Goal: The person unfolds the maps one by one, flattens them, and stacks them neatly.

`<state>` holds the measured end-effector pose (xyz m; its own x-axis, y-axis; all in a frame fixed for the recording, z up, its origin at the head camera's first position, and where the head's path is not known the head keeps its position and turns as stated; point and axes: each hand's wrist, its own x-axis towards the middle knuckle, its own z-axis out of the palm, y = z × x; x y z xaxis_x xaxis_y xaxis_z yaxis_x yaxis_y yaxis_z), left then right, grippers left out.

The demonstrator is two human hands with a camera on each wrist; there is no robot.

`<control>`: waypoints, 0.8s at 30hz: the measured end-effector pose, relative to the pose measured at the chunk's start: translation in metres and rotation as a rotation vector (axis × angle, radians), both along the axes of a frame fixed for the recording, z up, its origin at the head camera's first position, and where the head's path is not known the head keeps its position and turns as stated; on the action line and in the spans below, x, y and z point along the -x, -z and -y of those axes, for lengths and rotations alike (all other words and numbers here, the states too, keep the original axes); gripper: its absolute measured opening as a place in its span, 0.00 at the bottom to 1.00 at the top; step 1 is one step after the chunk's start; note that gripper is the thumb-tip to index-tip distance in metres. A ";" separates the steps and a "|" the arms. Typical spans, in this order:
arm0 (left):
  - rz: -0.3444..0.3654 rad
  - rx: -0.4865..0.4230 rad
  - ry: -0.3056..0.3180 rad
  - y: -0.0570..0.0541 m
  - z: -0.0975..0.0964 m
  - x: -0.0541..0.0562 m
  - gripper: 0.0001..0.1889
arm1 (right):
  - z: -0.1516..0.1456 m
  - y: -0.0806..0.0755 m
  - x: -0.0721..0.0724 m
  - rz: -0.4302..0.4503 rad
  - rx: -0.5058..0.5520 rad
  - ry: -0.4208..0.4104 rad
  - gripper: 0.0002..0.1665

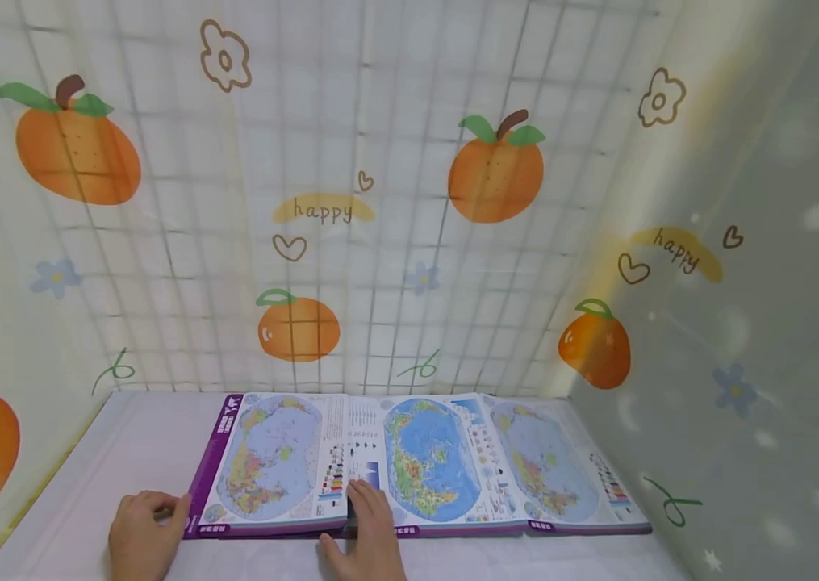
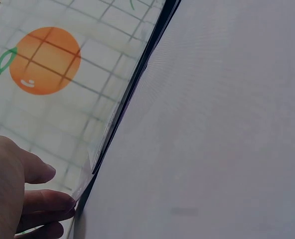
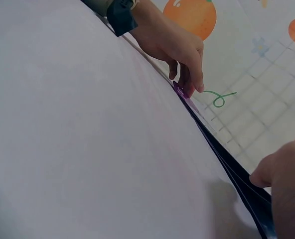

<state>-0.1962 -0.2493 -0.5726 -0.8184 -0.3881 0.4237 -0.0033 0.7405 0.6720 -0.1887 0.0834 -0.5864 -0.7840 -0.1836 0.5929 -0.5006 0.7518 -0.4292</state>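
A folded world map with a purple border lies across the white table, three printed map panels side by side. At its lower left corner my left hand holds the purple edge between curved fingers and thumb; the right wrist view has this left hand at the purple corner too. My right hand rests over the fold between the left and middle panels, fingers extended and thumb apart. Beside that fold, the left panel's edge stands slightly raised. In the left wrist view, the left hand is partly cut off.
A white table extends left of the map and along its front. Behind it, a wire grid shows through a sheer curtain printed with oranges. Another patterned curtain hangs close on the right.
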 end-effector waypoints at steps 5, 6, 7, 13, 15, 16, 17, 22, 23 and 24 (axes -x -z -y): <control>0.073 -0.013 -0.001 -0.002 -0.004 0.000 0.10 | -0.002 -0.003 -0.003 0.010 0.017 -0.006 0.40; 0.081 -0.015 0.000 -0.003 -0.005 -0.001 0.10 | -0.003 -0.004 -0.004 0.014 0.016 -0.006 0.40; 0.086 -0.014 0.001 -0.003 -0.006 -0.001 0.10 | -0.003 -0.004 -0.004 0.018 0.017 -0.005 0.40; 0.087 0.004 0.014 -0.004 -0.009 -0.003 0.09 | -0.007 -0.002 -0.007 0.029 0.018 0.005 0.41; 0.088 0.010 0.023 -0.004 -0.010 -0.004 0.09 | -0.009 -0.001 -0.007 0.034 0.018 0.004 0.40; 0.086 0.013 0.029 -0.005 -0.011 -0.004 0.09 | -0.011 -0.001 -0.007 0.038 0.020 0.003 0.40; 0.086 0.019 0.034 -0.005 -0.011 -0.005 0.09 | -0.012 -0.001 -0.007 0.041 0.021 0.002 0.40; 0.078 0.034 0.058 -0.005 -0.015 -0.005 0.09 | -0.018 0.000 -0.007 0.021 0.006 0.007 0.40; 0.080 0.034 0.061 -0.006 -0.016 -0.005 0.09 | -0.020 0.001 -0.007 0.007 -0.001 0.007 0.40; 0.082 0.031 0.065 -0.006 -0.017 -0.005 0.09 | -0.021 0.001 -0.007 -0.005 -0.002 0.008 0.40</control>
<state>-0.1908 -0.2321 -0.5663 -0.8737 -0.3210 0.3656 -0.0087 0.7617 0.6479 -0.1822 0.1040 -0.5874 -0.7822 -0.1789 0.5968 -0.4971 0.7567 -0.4247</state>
